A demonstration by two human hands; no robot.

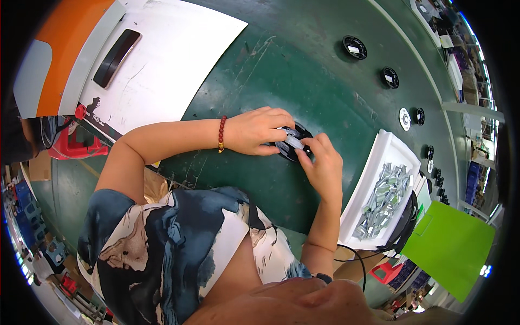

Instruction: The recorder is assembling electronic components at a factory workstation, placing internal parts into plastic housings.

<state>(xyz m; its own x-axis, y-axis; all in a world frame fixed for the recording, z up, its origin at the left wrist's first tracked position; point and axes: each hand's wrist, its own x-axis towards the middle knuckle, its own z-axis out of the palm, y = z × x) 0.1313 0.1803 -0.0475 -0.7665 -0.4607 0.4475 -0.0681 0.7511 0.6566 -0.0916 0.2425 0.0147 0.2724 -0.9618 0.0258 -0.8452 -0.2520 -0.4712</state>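
Note:
Both hands meet over a black round part (pixel 305 130) lying on the green table in front of me. A shiny, pale silvery piece (pixel 294 142) sits across it, between my fingers. My left hand (pixel 259 130) reaches in from the left, its curled fingers and thumb gripping the round part's near-left side. My right hand (pixel 325 160) comes from the lower right, index finger and thumb bent against the end of the silvery piece. Fingers hide much of the round part. Right of my right hand stands a white tray (pixel 359 190) with many small silvery metal pieces (pixel 383 200).
A white sheet (pixel 162 59) carries a dark oblong device (pixel 117 58) beside an orange and grey machine (pixel 70 49). Several black round parts (pixel 355 47) line the table's far right. A bright green board (pixel 450 246) and a black cable (pixel 364 271) lie beyond the tray.

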